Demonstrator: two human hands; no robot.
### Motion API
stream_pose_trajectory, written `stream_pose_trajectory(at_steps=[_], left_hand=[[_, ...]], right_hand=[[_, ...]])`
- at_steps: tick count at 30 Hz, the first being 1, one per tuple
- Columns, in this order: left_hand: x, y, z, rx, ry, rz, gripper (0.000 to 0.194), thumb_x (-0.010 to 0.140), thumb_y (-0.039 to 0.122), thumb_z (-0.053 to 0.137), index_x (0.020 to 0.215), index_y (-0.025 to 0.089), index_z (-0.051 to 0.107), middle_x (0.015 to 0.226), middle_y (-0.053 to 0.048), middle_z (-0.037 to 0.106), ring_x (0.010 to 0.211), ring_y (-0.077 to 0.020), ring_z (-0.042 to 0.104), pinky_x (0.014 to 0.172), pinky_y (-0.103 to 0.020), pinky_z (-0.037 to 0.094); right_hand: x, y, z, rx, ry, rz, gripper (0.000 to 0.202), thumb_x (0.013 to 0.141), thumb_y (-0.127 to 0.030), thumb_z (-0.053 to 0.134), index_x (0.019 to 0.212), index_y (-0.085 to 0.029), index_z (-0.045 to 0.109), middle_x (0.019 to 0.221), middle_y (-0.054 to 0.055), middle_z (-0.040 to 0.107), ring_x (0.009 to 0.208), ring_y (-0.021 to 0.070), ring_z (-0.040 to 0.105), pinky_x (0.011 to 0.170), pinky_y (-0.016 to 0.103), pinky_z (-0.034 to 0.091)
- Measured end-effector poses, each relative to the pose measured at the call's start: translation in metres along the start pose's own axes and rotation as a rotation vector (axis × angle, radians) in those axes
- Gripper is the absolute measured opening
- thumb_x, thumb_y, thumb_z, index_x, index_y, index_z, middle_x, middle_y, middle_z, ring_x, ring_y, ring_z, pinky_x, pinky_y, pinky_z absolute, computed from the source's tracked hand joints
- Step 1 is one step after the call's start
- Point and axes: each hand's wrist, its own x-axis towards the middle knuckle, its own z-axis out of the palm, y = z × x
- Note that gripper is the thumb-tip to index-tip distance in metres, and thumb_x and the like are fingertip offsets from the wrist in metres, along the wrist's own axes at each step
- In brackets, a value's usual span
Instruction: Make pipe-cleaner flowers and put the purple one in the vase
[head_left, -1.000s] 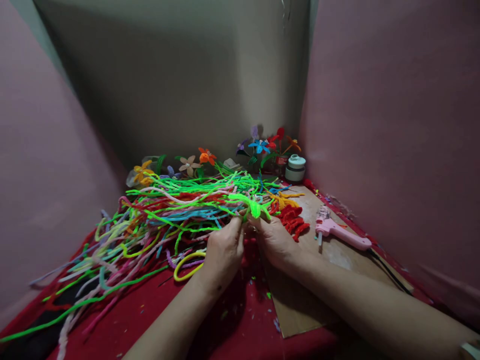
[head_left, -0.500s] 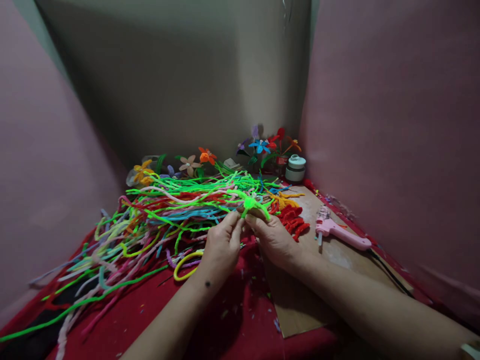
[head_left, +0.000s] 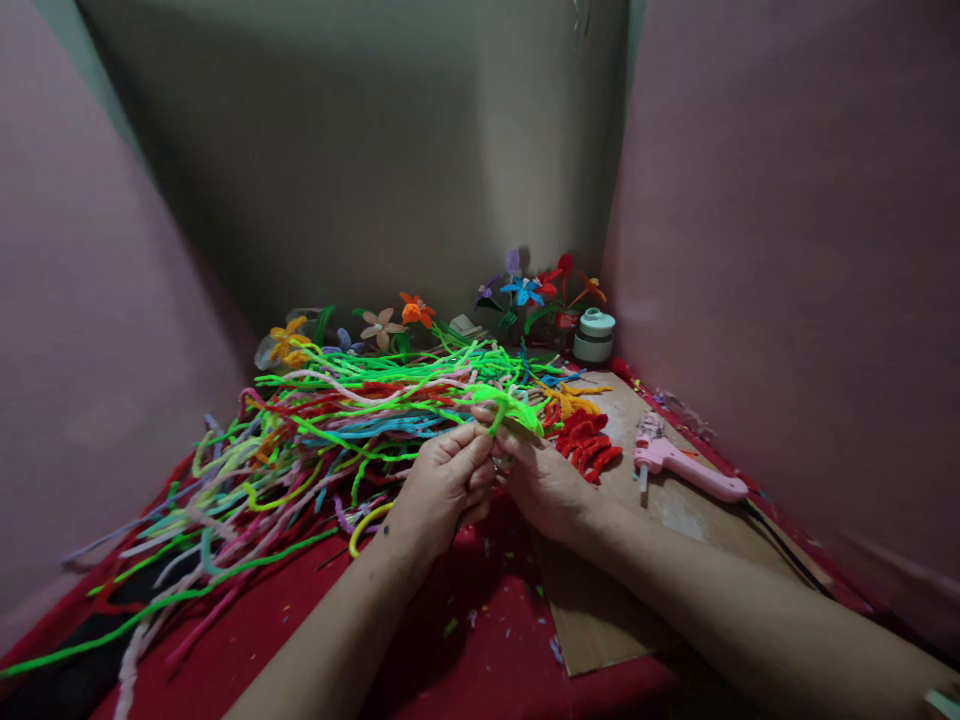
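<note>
My left hand (head_left: 452, 468) and my right hand (head_left: 541, 478) meet near the middle of the view. Both sets of fingers pinch a bright green fuzzy piece (head_left: 511, 405), which has loops spreading to the right above the fingertips. Its lower part is partly hidden by my fingers. Just behind my hands lies a large pile of fuzzy stems (head_left: 337, 405) in green, pink, red, blue and yellow. Red fuzzy pieces (head_left: 589, 447) lie to the right of my right hand.
A pink glue gun (head_left: 694, 472) with a black cord rests on a cardboard sheet (head_left: 600, 620) at the right. Fuzzy flowers (head_left: 523, 291) and a pale lidded jar (head_left: 595, 337) stand at the back. Yellow scissor handles (head_left: 367, 525) show beside my left wrist.
My left hand has turned and its fingers have curled more beneath the green piece. The green piece has tilted, with its loops now more to the right.
</note>
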Motion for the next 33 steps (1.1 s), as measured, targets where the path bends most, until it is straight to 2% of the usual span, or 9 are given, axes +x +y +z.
stream_pose_trajectory(at_steps=[6,8,12,15,19,22,26,30,33], left_hand=[[0.003,0.002,-0.004,0.104,-0.028,-0.049,0.021,0.084,0.039,0.050,0.080,0.019,0.052,0.047,0.010,0.032,0.033,-0.0034,0.019,0.031,-0.015,0.023],[0.004,-0.001,-0.004,0.331,0.055,0.028,0.021,0.086,0.038,0.045,0.082,0.019,0.052,0.050,0.008,0.038,0.034,-0.0054,0.028,0.034,-0.018,0.027],[0.007,-0.015,-0.004,1.081,0.287,0.408,0.015,0.086,0.029,0.046,0.095,0.018,0.053,0.070,-0.001,0.060,0.058,-0.0143,0.057,0.053,-0.023,0.039],[0.007,-0.023,-0.007,1.515,0.360,0.561,0.021,0.089,0.025,0.040,0.105,0.016,0.051,0.077,-0.006,0.064,0.069,-0.0198,0.062,0.055,-0.026,0.037],[0.005,-0.027,-0.011,1.754,0.385,0.619,0.020,0.091,0.022,0.036,0.091,0.016,0.054,0.069,-0.005,0.062,0.062,-0.0196,0.060,0.050,-0.026,0.031],[0.004,-0.025,-0.013,1.660,0.352,0.623,0.017,0.087,0.015,0.038,0.081,0.018,0.054,0.066,-0.004,0.058,0.058,-0.0172,0.054,0.051,-0.025,0.028],[0.004,-0.020,-0.011,1.239,0.298,0.607,0.017,0.083,0.014,0.043,0.072,0.021,0.054,0.058,0.001,0.050,0.053,-0.0123,0.044,0.053,-0.022,0.028],[0.003,-0.013,-0.005,0.847,0.278,0.461,0.012,0.080,0.022,0.050,0.072,0.021,0.058,0.056,0.004,0.045,0.051,-0.0095,0.038,0.053,-0.019,0.030],[0.001,-0.009,0.001,0.574,0.238,0.339,0.019,0.079,0.031,0.053,0.064,0.019,0.053,0.054,0.006,0.041,0.047,-0.0074,0.034,0.047,-0.018,0.030]], right_hand=[[0.001,0.004,-0.005,0.043,0.019,-0.052,0.013,0.073,-0.030,0.068,0.078,-0.020,0.062,0.059,-0.005,0.054,0.055,0.0109,0.052,0.060,0.027,0.046],[0.003,0.006,-0.008,0.021,0.019,-0.052,0.012,0.076,-0.030,0.066,0.080,-0.020,0.062,0.059,-0.004,0.055,0.055,0.0116,0.052,0.059,0.027,0.046],[0.005,0.007,-0.012,-0.034,0.109,-0.143,0.013,0.074,-0.028,0.067,0.083,-0.020,0.064,0.065,-0.002,0.061,0.061,0.0133,0.055,0.061,0.026,0.044],[0.005,0.007,-0.013,-0.060,0.156,-0.143,0.013,0.073,-0.028,0.068,0.081,-0.019,0.065,0.068,-0.002,0.062,0.062,0.0133,0.055,0.062,0.026,0.043],[0.002,0.010,-0.010,-0.095,0.211,-0.115,0.016,0.071,-0.031,0.070,0.079,-0.019,0.064,0.064,-0.003,0.060,0.058,0.0123,0.050,0.061,0.026,0.040],[-0.001,0.012,-0.008,-0.144,0.242,-0.116,0.018,0.072,-0.034,0.069,0.080,-0.019,0.064,0.063,-0.004,0.057,0.055,0.0112,0.045,0.059,0.026,0.038],[-0.002,0.009,-0.008,-0.204,0.216,-0.093,0.020,0.073,-0.037,0.068,0.082,-0.020,0.066,0.063,-0.003,0.056,0.056,0.0116,0.044,0.057,0.026,0.036],[0.000,0.003,-0.010,-0.221,0.095,-0.128,0.019,0.075,-0.037,0.066,0.087,-0.022,0.067,0.070,-0.001,0.061,0.063,0.0135,0.050,0.062,0.027,0.039],[0.002,-0.001,-0.013,-0.203,0.021,-0.131,0.017,0.076,-0.035,0.066,0.088,-0.022,0.067,0.072,-0.001,0.061,0.065,0.0128,0.050,0.066,0.027,0.040]])
